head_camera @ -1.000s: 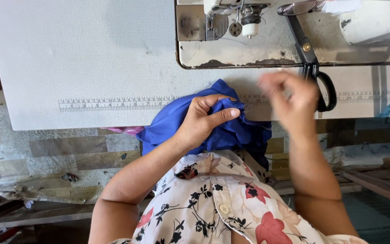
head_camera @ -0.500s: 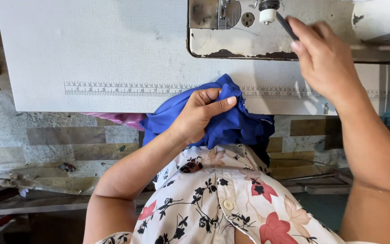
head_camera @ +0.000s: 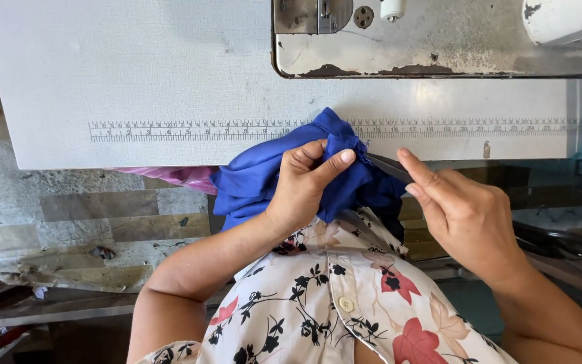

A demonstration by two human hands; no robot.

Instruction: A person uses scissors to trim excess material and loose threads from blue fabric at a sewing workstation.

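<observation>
Pinching blue cloth (head_camera: 264,178) w/ L hand (head_camera: 304,185), thumb pressed on fold; R hand (head_camera: 466,216) brings scissors (head_camera: 389,166) to edge by grip. Step looks like trimming; needs careful blade aim.

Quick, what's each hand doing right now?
Left hand: closed, pinching the bunched blue fabric at the table edge.
Right hand: grip closed on dark scissors, blades pointed at the fabric.

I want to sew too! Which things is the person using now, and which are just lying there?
In use:
- blue cloth, bunched in the left hand
- scissors, dark blades in the right hand

Just lying about:
- sewing machine
- pink cloth
- printed ruler on the table
</observation>
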